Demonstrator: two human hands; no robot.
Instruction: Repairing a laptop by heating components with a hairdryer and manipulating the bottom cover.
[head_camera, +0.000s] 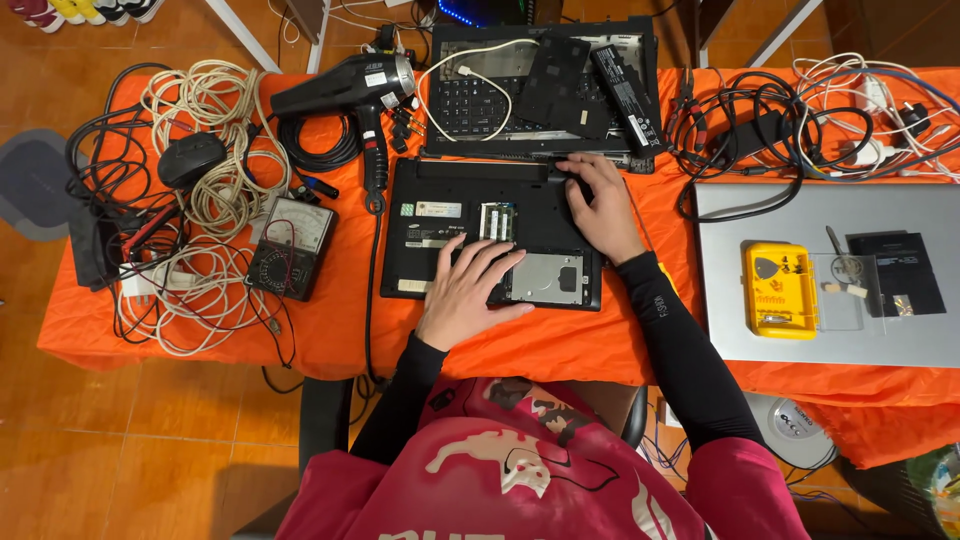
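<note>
Bare orange cloth on the table (340, 330) runs along the near edge, in front of the upturned laptop (470, 215), and in a strip between that laptop and the grey laptop (790, 200) toward the right edge. The left hand (468, 290) and right hand (600, 205) lie flat on the upturned laptop. Toward the left edge, tangled cables (205, 250) and a meter (292, 245) block passage. At the far edge a hair dryer (350, 90) and an opened laptop (540, 90) crowd together, leaving no gap.
</note>
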